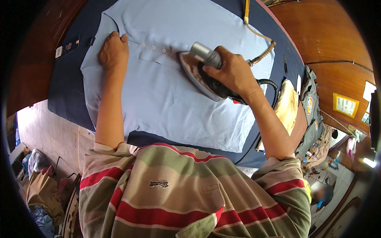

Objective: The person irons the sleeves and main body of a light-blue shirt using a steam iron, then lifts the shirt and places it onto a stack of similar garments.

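Observation:
A light blue polo shirt [166, 103] lies flat on a dark blue padded ironing surface [67, 87], collar toward the far side. My left hand [113, 50] presses flat on the shirt beside the collar and button placket. My right hand [234, 73] grips the handle of a steam iron [198, 73], whose soleplate rests on the shirt's chest just right of the buttons. A braided cord [260, 36] and a black hose [272, 85] run from the back of the iron.
A yellowish cloth [286, 105] and a grey garment with patches [311, 109] lie at the right end of the board. Wooden panelling [329, 35] stands beyond. Bags and clothes [41, 186] sit on the floor at lower left. A person [322, 194] is at lower right.

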A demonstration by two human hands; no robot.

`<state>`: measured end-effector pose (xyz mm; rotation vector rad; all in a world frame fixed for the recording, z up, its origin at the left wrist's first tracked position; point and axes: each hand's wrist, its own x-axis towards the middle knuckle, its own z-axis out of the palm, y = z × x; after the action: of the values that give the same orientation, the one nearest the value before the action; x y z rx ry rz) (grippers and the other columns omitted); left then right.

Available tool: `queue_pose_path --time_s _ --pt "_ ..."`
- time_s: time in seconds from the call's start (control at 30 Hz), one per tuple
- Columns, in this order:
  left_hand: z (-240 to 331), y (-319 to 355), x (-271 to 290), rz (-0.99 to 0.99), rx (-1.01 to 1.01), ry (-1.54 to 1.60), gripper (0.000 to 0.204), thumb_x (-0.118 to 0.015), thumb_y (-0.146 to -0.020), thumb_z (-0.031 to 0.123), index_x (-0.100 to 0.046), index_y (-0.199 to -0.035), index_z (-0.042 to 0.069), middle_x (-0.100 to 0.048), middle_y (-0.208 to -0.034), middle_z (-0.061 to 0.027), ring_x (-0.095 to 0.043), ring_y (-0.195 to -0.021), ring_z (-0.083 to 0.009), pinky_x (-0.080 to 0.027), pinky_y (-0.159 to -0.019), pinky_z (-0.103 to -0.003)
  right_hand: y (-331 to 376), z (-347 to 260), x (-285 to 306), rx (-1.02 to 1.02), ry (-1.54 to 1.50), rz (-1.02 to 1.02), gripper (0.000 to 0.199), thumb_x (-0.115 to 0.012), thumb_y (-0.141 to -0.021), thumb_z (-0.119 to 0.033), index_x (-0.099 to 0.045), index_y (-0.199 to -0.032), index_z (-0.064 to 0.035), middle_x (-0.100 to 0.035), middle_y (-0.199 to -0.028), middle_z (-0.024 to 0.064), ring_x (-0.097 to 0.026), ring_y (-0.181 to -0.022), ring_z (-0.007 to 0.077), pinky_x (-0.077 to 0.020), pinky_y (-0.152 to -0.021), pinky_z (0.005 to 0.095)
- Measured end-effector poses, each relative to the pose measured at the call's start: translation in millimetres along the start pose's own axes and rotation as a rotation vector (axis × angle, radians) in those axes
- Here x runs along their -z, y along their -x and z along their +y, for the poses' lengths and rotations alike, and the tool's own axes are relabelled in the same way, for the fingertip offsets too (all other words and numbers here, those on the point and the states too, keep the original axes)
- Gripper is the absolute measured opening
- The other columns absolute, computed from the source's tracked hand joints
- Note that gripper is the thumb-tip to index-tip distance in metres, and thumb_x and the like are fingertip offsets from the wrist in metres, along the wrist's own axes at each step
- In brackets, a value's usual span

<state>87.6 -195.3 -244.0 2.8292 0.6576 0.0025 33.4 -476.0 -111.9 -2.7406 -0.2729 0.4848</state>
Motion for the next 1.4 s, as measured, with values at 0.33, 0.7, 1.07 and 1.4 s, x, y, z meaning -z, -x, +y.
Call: queue_pose_path --time_s 0.33,0.7,1.07,1.4 --pt "-14 -7 -9 0.358 -0.402 0.008 0.021 -0.05 -0.091 0.032 -0.054 -0.092 0.011 -0.064 -0.081 -0.0061 -0.064 -0.077 -0.0269 -0.05 -0.064 -0.04 -16 -20 -1 0.044 0.028 -0.059 0.041 -0.063 -0.077 -0.037 -0.057 -0.097 -0.0025 -0.066 -0.079 0.0191 -0.065 -0.076 0.035 -0.052 -0.07 0.0422" --pt "-16 -9 -7 0.142 -0.388 -0.036 0.022 -0.045 -0.094 0.035 -0.046 -0.098 0.013 -0.066 -0.082 -0.0104 -0.065 -0.071 -0.033 -0.05 -0.056 -0.045 -20 -21 -1 0.01 -0.014 -0.013 0.042 -0.067 -0.076 -0.032 -0.058 -0.097 0.002 -0.064 -0.077 0.0226 -0.066 -0.073 0.0351 -0.0515 -0.07 0.0383" --pt "-39 -26 -13 0.274 -0.529 0.005 0.021 -0.049 -0.092 0.031 -0.053 -0.09 0.01 -0.066 -0.082 -0.0086 -0.063 -0.073 -0.0306 -0.048 -0.066 -0.041 -23 10 9 -0.097 -0.068 0.031 0.04 -0.065 -0.077 -0.036 -0.058 -0.095 -0.0005 -0.065 -0.078 0.0206 -0.065 -0.076 0.0346 -0.0512 -0.07 0.0392" --pt "-41 -26 -17 0.303 -0.528 0.048 0.023 -0.049 -0.091 0.032 -0.055 -0.094 0.01 -0.067 -0.086 -0.0086 -0.063 -0.078 -0.0293 -0.048 -0.07 -0.04 -14 -46 -13 0.231 0.024 -0.144 0.041 -0.064 -0.077 -0.038 -0.056 -0.098 -0.0034 -0.064 -0.071 0.0185 -0.063 -0.07 0.0368 -0.0513 -0.063 0.0443"
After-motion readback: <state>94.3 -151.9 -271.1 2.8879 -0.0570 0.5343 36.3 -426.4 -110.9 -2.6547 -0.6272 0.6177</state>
